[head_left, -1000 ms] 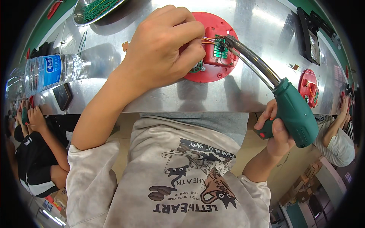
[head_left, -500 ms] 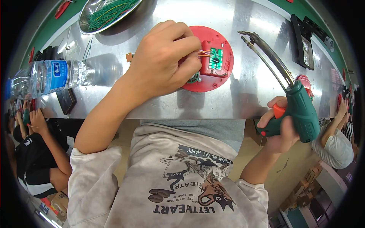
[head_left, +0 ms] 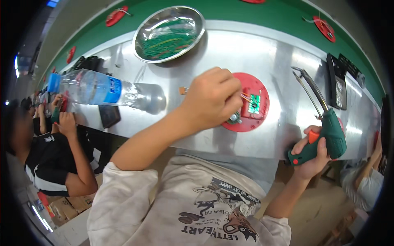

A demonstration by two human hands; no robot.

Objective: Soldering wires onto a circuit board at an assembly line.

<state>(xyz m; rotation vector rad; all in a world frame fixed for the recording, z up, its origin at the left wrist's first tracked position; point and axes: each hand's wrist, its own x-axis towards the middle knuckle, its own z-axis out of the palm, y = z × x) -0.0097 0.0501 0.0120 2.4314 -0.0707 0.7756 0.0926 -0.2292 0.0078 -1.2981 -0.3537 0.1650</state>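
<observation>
**Operator:** Since the earlier frame my right hand (head_left: 312, 152) has pulled the green soldering gun (head_left: 328, 133) off the red disc (head_left: 250, 107) and out toward the right end of the bench. A second ago its metal tip sat on the small green circuit board (head_left: 254, 103); now the tip points up and away, well apart from the board.

**Observer:** How are the fingers on that hand?

**Operator:** Wrapped tight round the green grip, with one finger near the orange trigger. I cannot tell whether the trigger is pressed.

**Observer:** And your left hand?

**Operator:** My left hand (head_left: 211, 98) has stayed on the disc. Its fingers are curled together and pinched on thin wires at the left edge of the circuit board. The fingertips themselves are mostly hidden under the knuckles.

**Observer:** Where exactly is the disc?

**Operator:** It lies flat on the metal bench top (head_left: 279, 53), near the front edge, straight ahead of me. The board sits on its right half, and a small round metal part is at its lower edge.

**Observer:** Anything else nearby?

**Operator:** A clear plastic bottle (head_left: 102, 90) lies on its side to the left. A steel bowl (head_left: 168, 33) of green parts is behind it, beside the green belt (head_left: 254, 12). Another person (head_left: 53, 151) in black sits to my left.
</observation>
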